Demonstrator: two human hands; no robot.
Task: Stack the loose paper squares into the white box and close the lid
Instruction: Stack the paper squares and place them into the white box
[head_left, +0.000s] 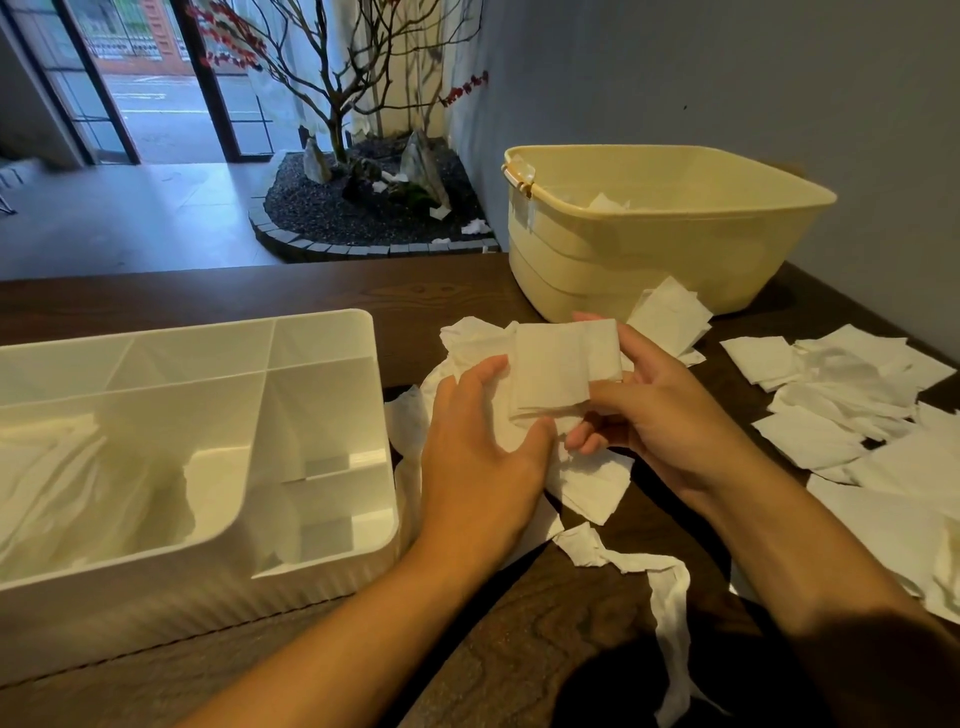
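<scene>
A white box (363, 395) with several compartments stands open at the left of the dark wooden table; crumpled white paper lies in its large left compartment. My right hand (670, 415) holds a small stack of paper squares (558, 366) between thumb and fingers. My left hand (483, 457) touches the stack's lower left edge and rests over more loose paper (592, 488) beneath. Several loose paper squares (831, 395) lie scattered at the right. No lid is visible.
A pale yellow plastic tub (649, 244) with some paper inside stands at the back right of the table (208, 291). A twisted paper strip (670, 613) lies near the front edge. Beyond the table is a floor planter with a bare tree (358, 208).
</scene>
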